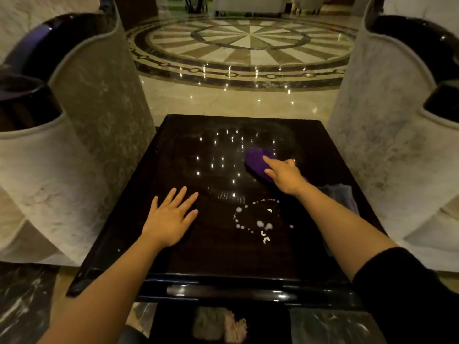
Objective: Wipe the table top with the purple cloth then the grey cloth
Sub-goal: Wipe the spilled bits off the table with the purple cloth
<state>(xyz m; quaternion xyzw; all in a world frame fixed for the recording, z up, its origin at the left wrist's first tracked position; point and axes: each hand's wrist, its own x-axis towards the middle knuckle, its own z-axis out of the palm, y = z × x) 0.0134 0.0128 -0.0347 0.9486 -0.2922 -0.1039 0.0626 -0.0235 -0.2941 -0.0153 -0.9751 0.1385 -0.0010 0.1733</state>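
A dark, glossy table [124,232] filled the middle of the frame, its top catching small points of ceiling light. The right hand [285,173] lay right of centre, pressed flat on the purple cloth [257,161], fingers [269,161] stretched forward and a little apart, the palm bearing down rather than gripping. The cloth was bunched under that hand and stuck out to its upper left, flat against the table top. Faint curved smears showed on the gloss around and left of it.

The left hand [171,214] rested lower and left of centre, palm down on bare table, fingers spread wide, holding nothing.

Between the two forearms, lower centre, sat a loose ring of white droplets [258,223] and a few larger blobs, unwiped and well apart from the purple cloth.

The grey cloth [340,194] lay at the right edge of the table, just behind the right forearm, partly hidden by it; how it was folded I could not tell.

A black sleeve [409,294] covered the right upper arm at the lower right corner. Pale upholstered chairs [99,108] with dark shiny trim stood either side of the table, left and right of the frame. Beyond the table's far edge, in the upper centre, the polished floor [248,45] carried a round starburst inlay.
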